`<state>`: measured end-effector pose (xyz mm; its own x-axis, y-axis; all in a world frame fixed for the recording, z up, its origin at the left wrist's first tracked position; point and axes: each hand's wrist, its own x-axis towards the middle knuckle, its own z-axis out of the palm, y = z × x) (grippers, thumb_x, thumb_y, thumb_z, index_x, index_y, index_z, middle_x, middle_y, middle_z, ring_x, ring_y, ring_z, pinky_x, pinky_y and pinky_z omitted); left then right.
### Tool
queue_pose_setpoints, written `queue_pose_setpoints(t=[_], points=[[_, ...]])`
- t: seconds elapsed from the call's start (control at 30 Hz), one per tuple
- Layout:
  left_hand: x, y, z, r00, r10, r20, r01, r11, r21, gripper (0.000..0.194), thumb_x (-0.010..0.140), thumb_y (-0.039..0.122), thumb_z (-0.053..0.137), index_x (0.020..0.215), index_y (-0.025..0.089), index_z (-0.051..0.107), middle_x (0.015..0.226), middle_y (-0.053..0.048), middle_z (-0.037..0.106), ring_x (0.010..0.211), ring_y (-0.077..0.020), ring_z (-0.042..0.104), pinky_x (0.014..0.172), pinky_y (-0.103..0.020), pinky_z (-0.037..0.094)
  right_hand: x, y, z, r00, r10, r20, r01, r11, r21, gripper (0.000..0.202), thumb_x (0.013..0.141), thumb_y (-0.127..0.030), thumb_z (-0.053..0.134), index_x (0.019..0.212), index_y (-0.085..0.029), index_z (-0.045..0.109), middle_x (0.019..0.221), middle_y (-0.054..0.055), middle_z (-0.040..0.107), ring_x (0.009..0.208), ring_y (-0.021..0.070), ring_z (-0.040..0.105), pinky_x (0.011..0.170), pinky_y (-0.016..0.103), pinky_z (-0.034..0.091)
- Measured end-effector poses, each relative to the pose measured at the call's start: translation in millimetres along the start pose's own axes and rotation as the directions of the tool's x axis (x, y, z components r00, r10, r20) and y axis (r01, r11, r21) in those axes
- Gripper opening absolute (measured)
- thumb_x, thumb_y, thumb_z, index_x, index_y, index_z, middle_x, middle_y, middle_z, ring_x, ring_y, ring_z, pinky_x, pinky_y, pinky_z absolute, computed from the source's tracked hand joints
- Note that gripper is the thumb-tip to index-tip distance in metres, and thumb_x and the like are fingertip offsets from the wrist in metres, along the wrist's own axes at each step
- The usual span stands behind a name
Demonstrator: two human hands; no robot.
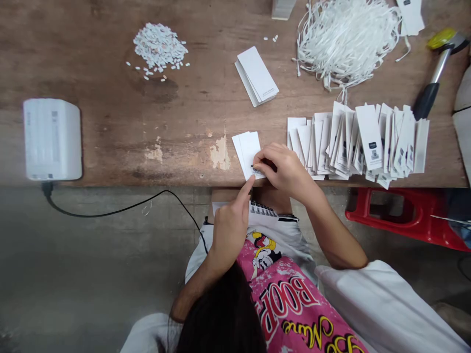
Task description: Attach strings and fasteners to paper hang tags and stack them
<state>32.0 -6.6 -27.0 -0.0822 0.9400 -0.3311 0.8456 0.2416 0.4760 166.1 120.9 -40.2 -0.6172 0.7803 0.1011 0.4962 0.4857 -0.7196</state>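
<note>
Two white cards (247, 147) lie overlapping at the table's front edge. Over the printed end of the upper card, my right hand (281, 166) is closed in a pinch on a small dark piece, too small to name surely. My left hand (231, 220) has its index finger stretched out, its tip touching the lower edge of the cards; its other fingers are mostly hidden. Below the table edge, a white sheet with rows of dark printed labels (263, 210) lies on the lap, partly under my left hand.
A long row of printed tags (373, 137) stands right of my right hand. Behind are a card stack (257, 76), a heap of white strings (348, 41), small white pieces (159, 46) and a hammer (437, 73). A white box (53, 139) with a black cable stands left; a red stool (397, 213) is below.
</note>
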Motion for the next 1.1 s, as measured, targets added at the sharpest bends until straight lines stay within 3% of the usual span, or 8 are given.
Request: queue_pose_setpoints(t=[0.4, 0.57, 0.73, 0.87, 1.1], points=[[1, 2, 0.2, 1.000, -0.005, -0.002, 0.005, 0.999, 0.035, 0.047, 0.098, 0.022, 0.041, 0.143, 0.034, 0.042, 0.075, 0.000, 0.073, 0.057, -0.0136, 0.064, 0.055, -0.023, 0.037, -2, 1, 4, 0.999, -0.001, -0.040, 0.000, 1.000, -0.024, 0.011, 0.088, -0.015, 0.057, 0.077, -0.019, 0.057, 0.077, 0.001, 0.063, 0.077, 0.0167, 0.053, 0.073, 0.029, 0.034], [4, 6, 3.1, 1.000, -0.001, 0.021, -0.002, 0.992, 0.127, 0.053, 0.097, 0.021, 0.042, 0.148, 0.031, 0.031, 0.068, 0.000, 0.070, 0.053, -0.0133, 0.062, 0.052, -0.022, 0.035, -3, 1, 7, 0.999, -0.009, -0.051, 0.006, 0.999, -0.054, 0.011, 0.089, -0.016, 0.056, 0.078, -0.019, 0.057, 0.078, 0.001, 0.063, 0.078, 0.0173, 0.053, 0.074, 0.030, 0.034], [5, 8, 7.0, 1.000, 0.003, -0.012, -0.001, 0.983, 0.183, 0.056, 0.096, 0.016, 0.041, 0.149, 0.031, 0.030, 0.065, 0.001, 0.067, 0.053, -0.0139, 0.060, 0.053, -0.022, 0.035, 0, -4, 0, 1.000, -0.017, 0.012, 0.018, 0.994, -0.106, 0.012, 0.090, -0.017, 0.054, 0.080, -0.018, 0.059, 0.079, 0.003, 0.063, 0.081, 0.0189, 0.053, 0.077, 0.033, 0.037], [4, 10, 6.6, 1.000, -0.021, -0.010, 0.022, 0.976, 0.216, 0.057, 0.095, 0.015, 0.043, 0.149, 0.032, 0.031, 0.063, 0.001, 0.065, 0.051, -0.0138, 0.058, 0.053, -0.022, 0.036, 1, -6, -11, 0.998, -0.056, 0.030, 0.061, 0.983, -0.173, 0.018, 0.093, -0.019, 0.050, 0.084, -0.016, 0.066, 0.095, 0.009, 0.061, 0.085, 0.0201, 0.054, 0.077, 0.037, 0.042], [6, 14, 5.7, 0.999, -0.050, 0.014, 0.044, 0.962, 0.268, 0.056, 0.096, 0.016, 0.042, 0.149, 0.032, 0.031, 0.059, 0.001, 0.062, 0.049, -0.0135, 0.055, 0.052, -0.022, 0.035, -9, -1, -3, 0.990, -0.053, -0.129, 0.036, 0.990, -0.134, 0.022, 0.094, -0.021, 0.048, 0.093, -0.021, 0.070, 0.123, 0.009, 0.051, 0.084, 0.0163, 0.057, 0.072, 0.035, 0.051]])
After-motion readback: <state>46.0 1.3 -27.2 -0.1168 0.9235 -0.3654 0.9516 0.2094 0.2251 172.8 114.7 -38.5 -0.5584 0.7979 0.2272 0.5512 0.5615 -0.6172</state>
